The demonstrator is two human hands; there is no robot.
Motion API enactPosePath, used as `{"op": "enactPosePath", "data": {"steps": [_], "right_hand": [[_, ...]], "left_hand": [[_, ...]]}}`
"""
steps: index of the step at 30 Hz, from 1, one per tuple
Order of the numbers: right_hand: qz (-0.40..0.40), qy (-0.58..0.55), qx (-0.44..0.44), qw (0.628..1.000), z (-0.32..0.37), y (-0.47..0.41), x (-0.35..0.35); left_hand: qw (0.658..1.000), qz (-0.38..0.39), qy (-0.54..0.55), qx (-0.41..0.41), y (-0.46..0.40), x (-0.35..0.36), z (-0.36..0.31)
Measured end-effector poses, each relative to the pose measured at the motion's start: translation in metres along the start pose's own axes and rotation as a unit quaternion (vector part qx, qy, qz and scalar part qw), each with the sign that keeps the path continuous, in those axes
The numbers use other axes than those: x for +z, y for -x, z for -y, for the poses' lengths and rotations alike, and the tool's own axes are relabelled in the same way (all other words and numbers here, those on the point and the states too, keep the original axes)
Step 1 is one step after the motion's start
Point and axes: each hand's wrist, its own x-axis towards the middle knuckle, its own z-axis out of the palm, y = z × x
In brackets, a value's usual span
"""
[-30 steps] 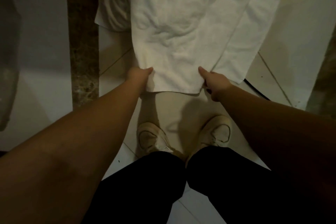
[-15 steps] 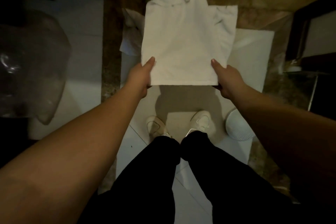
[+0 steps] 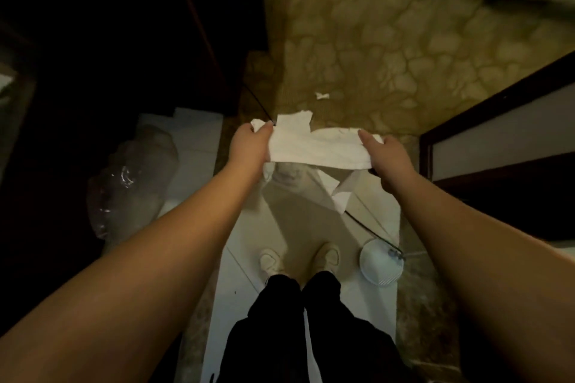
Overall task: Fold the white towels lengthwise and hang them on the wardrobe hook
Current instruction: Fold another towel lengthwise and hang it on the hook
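White towel (image 3: 314, 148): held out in front of the person at arm's length, stretched sideways between both hands, seen nearly edge-on as a narrow band; a loose flap stands up at its far edge near the left end, and a corner hangs down below the right end. Left hand (image 3: 249, 146): grasping the left end of the towel, thumb lying on top of the cloth and fingers curled under it. Right hand (image 3: 385, 158): grasping the right end of the towel, thumb on top, fingers wrapped beneath and out of sight. Both forearms bare, reaching forward from the lower corners of the view. Floor (image 3: 311, 227): pale tiles directly under the towel, bordered by darker speckled stone strips on either side. Shoes (image 3: 326, 255): one light-coloured pair, set side by side on the pale tiles, below the towel in the view. Trousers (image 3: 280, 320): black, filling the lower middle. Round white object (image 3: 381, 264): on the floor just right of the shoes, with a dark cable (image 3: 364, 225) running from it toward the towel's hanging corner. Clear plastic bag (image 3: 130, 183): crumpled, on the floor well to the left. Patterned brown surface (image 3: 389, 40): beyond the towel, carrying a small white scrap (image 3: 322, 96). Dark-framed panel (image 3: 497, 140): at right. The upper left of the view is too dark to make out.
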Motion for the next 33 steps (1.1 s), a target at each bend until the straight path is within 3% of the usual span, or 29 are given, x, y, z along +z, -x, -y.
{"op": "enactPosePath", "data": {"steps": [7,13,18,22,25,29,33], "right_hand": [[-0.007,0.044,-0.050,0.998,0.063,0.089,-0.042],[0.000,0.076,-0.098,0.992,0.068,0.161,-0.074],[0.054,0.073,-0.187,0.978,0.060,0.215,-0.101],[0.115,0.069,-0.219,0.966,0.055,0.263,-0.121],[0.144,0.053,-0.232,0.961,0.058,0.302,-0.130],[0.186,0.040,-0.232,0.954,0.067,0.357,-0.131],[0.243,0.013,-0.237,0.940,0.074,0.411,-0.127]], "left_hand": [[0.997,-0.042,0.011,0.063,0.111,-0.054,-0.060],[0.985,0.013,0.169,0.040,0.214,-0.093,-0.064],[0.977,0.042,0.144,0.153,0.296,-0.118,-0.046],[0.971,-0.021,0.086,0.224,0.368,-0.130,-0.038],[0.960,-0.112,0.019,0.255,0.422,-0.146,-0.036],[0.911,-0.241,-0.177,0.284,0.491,-0.176,-0.037],[0.866,-0.334,-0.238,0.286,0.550,-0.209,-0.032]]}}
